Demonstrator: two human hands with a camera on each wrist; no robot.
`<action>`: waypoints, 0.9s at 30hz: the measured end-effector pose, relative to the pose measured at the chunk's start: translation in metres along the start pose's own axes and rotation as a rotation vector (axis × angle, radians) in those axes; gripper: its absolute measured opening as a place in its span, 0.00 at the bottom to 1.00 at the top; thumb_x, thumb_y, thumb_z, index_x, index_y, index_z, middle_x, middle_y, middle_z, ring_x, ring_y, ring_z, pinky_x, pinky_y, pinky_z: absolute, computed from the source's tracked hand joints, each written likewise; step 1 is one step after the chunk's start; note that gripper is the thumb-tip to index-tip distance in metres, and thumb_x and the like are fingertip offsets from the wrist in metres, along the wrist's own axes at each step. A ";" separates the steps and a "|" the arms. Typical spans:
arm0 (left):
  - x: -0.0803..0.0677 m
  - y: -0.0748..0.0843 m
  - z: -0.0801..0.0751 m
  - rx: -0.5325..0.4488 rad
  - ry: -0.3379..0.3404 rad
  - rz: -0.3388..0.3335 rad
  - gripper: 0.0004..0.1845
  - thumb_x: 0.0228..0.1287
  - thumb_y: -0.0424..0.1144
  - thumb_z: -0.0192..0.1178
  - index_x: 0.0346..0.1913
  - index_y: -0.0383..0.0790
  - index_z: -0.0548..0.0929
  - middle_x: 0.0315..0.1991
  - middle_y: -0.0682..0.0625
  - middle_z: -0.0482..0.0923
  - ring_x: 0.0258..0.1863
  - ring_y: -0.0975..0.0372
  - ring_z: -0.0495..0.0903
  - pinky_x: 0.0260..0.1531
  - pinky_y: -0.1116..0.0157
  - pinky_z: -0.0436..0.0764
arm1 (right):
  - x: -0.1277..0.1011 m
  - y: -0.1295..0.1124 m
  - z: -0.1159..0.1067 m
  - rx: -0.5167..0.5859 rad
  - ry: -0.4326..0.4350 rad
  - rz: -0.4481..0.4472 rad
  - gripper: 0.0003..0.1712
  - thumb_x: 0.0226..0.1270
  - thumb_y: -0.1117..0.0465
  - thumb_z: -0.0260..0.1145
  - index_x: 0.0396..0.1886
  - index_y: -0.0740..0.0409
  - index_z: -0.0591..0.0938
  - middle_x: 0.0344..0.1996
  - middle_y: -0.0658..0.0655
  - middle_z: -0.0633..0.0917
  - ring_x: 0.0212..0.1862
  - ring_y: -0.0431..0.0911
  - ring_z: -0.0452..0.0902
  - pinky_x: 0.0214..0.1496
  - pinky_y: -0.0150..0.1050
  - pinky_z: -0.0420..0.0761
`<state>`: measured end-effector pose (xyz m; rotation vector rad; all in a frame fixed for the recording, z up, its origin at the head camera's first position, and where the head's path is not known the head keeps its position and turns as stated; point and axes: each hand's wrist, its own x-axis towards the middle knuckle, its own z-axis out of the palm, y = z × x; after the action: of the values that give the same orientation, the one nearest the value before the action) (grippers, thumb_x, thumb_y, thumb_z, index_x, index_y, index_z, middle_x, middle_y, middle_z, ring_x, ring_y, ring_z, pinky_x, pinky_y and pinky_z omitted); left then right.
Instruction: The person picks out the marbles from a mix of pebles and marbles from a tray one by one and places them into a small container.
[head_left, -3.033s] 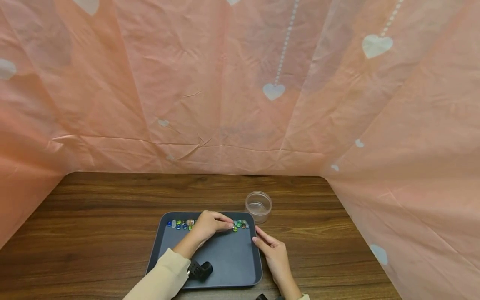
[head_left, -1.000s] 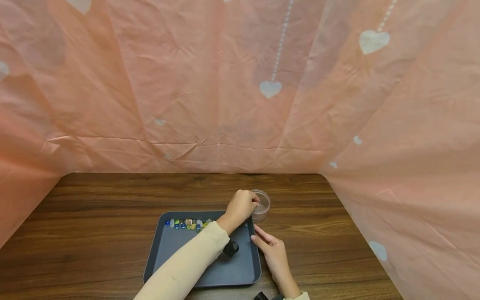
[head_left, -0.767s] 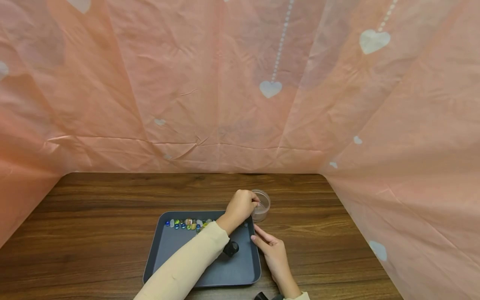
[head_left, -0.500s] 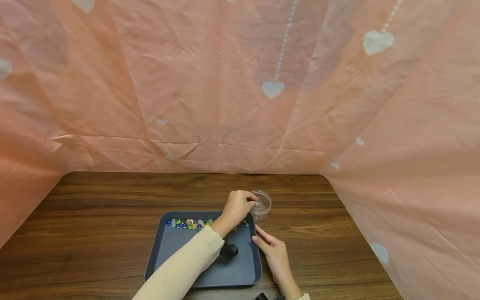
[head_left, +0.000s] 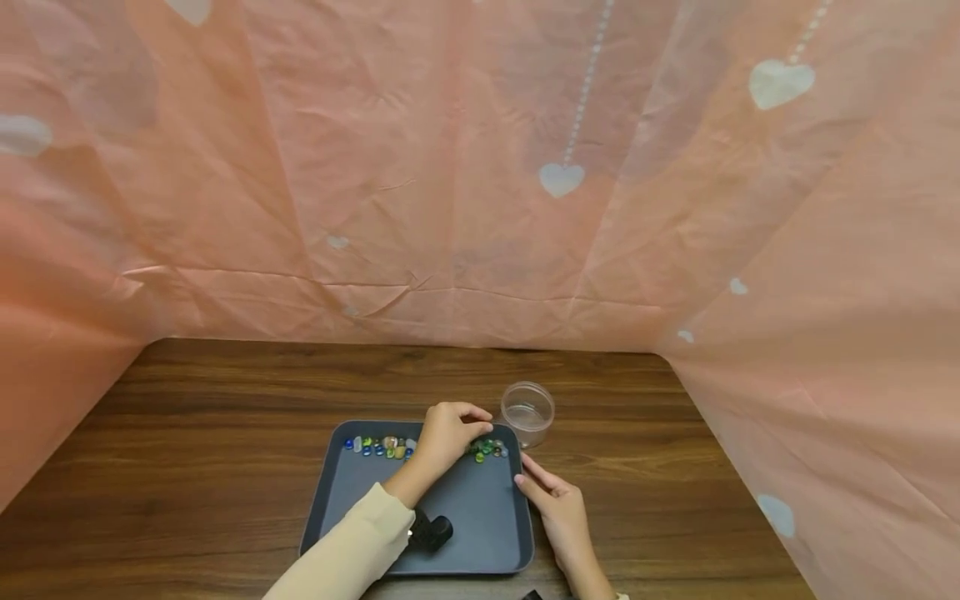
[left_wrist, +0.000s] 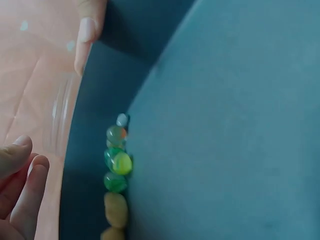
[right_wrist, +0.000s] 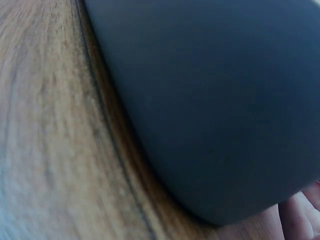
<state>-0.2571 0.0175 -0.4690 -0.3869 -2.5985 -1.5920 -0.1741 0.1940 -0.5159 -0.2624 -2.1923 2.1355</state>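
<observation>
A dark grey tray (head_left: 480,517) holds a row of coloured glass beads and pebbles along its far side. Blue beads (head_left: 367,451) lie at the left of the row, green beads (head_left: 487,448) at the right. My left hand (head_left: 446,433) reaches over the row, fingertips close to the far rim. In the left wrist view a gap shows between its thumb and fingers (left_wrist: 31,192), with nothing seen in it; tan pebbles (left_wrist: 116,210) lie near. My right hand (head_left: 564,512) holds the tray's right edge, thumb at the rim and fingers along the outside.
A clear round jar (head_left: 527,414) without a lid stands just beyond the tray's far right corner. The wooden table (head_left: 225,400) extends around the tray. A pink sheet (head_left: 450,208) with white hearts hangs behind and at both sides.
My left hand goes from the bead row to the jar, its fingertips over the opening, then comes back left above the tray's far rim. The right hand stays at the tray's edge.
</observation>
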 end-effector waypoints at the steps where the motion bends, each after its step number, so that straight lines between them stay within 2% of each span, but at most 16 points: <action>1: -0.001 -0.002 0.001 0.001 -0.007 0.002 0.04 0.59 0.36 0.71 0.36 0.39 0.91 0.35 0.47 0.90 0.34 0.60 0.86 0.31 0.68 0.81 | -0.001 0.000 -0.001 -0.005 0.007 0.007 0.24 0.64 0.62 0.71 0.60 0.63 0.81 0.59 0.62 0.82 0.52 0.32 0.82 0.48 0.28 0.81; 6: -0.005 -0.008 0.005 -0.012 -0.056 0.008 0.04 0.59 0.35 0.71 0.35 0.38 0.91 0.34 0.47 0.90 0.30 0.65 0.82 0.27 0.71 0.77 | -0.005 -0.002 -0.007 -0.028 0.040 0.033 0.25 0.64 0.60 0.71 0.60 0.61 0.81 0.59 0.60 0.82 0.52 0.28 0.80 0.49 0.26 0.80; 9: -0.008 -0.011 0.006 -0.014 -0.063 0.009 0.04 0.58 0.33 0.71 0.35 0.36 0.91 0.33 0.46 0.90 0.28 0.66 0.81 0.25 0.71 0.76 | -0.005 -0.003 -0.008 -0.034 0.036 0.035 0.25 0.64 0.59 0.71 0.60 0.61 0.81 0.60 0.59 0.81 0.53 0.28 0.80 0.49 0.26 0.80; 12: -0.011 -0.013 0.005 0.005 -0.072 0.003 0.04 0.58 0.34 0.71 0.34 0.37 0.91 0.33 0.47 0.90 0.29 0.67 0.81 0.26 0.72 0.77 | -0.005 -0.004 -0.008 -0.037 0.033 0.035 0.25 0.64 0.59 0.71 0.60 0.61 0.81 0.60 0.59 0.81 0.53 0.27 0.79 0.49 0.26 0.80; 19: -0.016 -0.020 0.005 0.046 -0.140 -0.020 0.02 0.56 0.33 0.72 0.32 0.39 0.91 0.30 0.49 0.89 0.26 0.68 0.78 0.26 0.71 0.76 | -0.002 -0.002 -0.006 -0.048 0.037 0.026 0.25 0.64 0.60 0.72 0.60 0.61 0.82 0.59 0.58 0.82 0.53 0.26 0.79 0.51 0.24 0.78; 27: -0.020 -0.020 0.003 0.070 -0.139 -0.010 0.02 0.55 0.32 0.73 0.31 0.38 0.91 0.28 0.49 0.88 0.24 0.69 0.77 0.24 0.72 0.75 | -0.002 -0.002 -0.003 -0.037 0.021 0.020 0.24 0.64 0.61 0.71 0.60 0.61 0.82 0.59 0.59 0.82 0.53 0.29 0.80 0.50 0.25 0.80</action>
<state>-0.2429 0.0083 -0.4917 -0.4975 -2.7531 -1.5239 -0.1716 0.1965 -0.5140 -0.3086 -2.2281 2.0939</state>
